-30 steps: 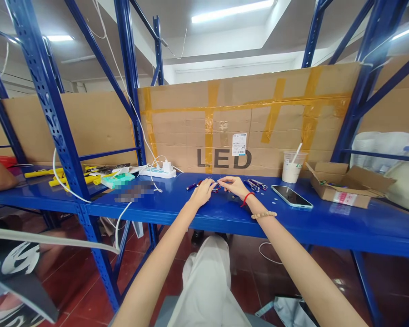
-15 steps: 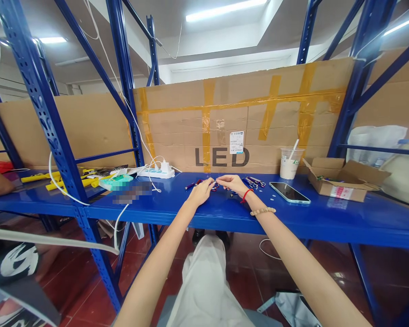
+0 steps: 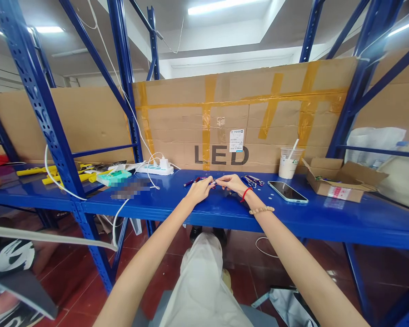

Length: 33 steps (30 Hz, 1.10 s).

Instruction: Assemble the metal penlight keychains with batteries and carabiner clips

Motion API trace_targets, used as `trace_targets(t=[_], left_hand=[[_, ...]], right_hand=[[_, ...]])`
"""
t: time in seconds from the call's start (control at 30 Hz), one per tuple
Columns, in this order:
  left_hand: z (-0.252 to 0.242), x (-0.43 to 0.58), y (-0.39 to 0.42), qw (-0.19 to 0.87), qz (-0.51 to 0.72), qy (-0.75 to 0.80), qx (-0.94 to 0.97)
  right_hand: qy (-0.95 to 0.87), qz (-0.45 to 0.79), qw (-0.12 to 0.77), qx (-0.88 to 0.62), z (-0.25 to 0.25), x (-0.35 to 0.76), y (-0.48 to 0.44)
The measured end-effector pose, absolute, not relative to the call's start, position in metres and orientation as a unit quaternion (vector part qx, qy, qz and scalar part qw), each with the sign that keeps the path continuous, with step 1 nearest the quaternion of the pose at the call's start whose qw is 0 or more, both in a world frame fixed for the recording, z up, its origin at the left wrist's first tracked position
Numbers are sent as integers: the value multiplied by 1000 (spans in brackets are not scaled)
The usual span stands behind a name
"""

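Over the blue shelf top (image 3: 170, 195), my left hand (image 3: 200, 190) and my right hand (image 3: 232, 182) meet with fingertips nearly touching. Both are closed in a pinch about a small shiny piece (image 3: 213, 182), too small to name. A red cord and a beaded bracelet circle my right wrist. Slim dark purple-and-red metallic pieces (image 3: 191, 182) lie just beyond my left hand, partly hidden by it. More of the same kind form a loose pile (image 3: 253, 180) to the right of my right hand. Several tiny pale discs (image 3: 270, 198) are scattered near that pile.
A phone (image 3: 288, 191), a plastic cup with a straw (image 3: 289, 163) and an open cardboard box (image 3: 337, 184) stand to the right. On the left are a white power strip (image 3: 155, 169) with cables and yellow tools (image 3: 92, 176). A cardboard panel (image 3: 177, 122) closes the back. Another person sits far left.
The camera view has shifted slightly. My hands stay together at the same spot, and the shiny piece shows a little more between the fingertips.
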State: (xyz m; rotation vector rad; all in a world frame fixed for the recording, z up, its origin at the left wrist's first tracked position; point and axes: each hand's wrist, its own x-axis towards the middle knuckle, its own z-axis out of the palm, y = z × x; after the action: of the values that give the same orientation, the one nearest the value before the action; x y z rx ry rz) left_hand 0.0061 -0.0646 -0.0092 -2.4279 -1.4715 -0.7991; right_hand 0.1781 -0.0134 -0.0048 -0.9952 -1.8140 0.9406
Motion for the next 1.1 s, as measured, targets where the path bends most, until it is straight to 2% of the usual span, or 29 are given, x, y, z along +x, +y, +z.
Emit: trace_targets(t=[0.27,0.6,0.9,1.1], left_hand=[[-14,6,-57,130,-282,-512,-801],[-12,5,-56,83,-316,-506,-798],[-10,1,-58,91,-315,-449,-831],[-8,0,-59,45,-331,-472,-816]], right_hand=[[-725,352,461,-372,-6,173,-15],[-705,395,476,-347,-5,172,-12],[-673,476,442,-355,-3,175,-15],[-695,445,449,-342,-5,173,-13]])
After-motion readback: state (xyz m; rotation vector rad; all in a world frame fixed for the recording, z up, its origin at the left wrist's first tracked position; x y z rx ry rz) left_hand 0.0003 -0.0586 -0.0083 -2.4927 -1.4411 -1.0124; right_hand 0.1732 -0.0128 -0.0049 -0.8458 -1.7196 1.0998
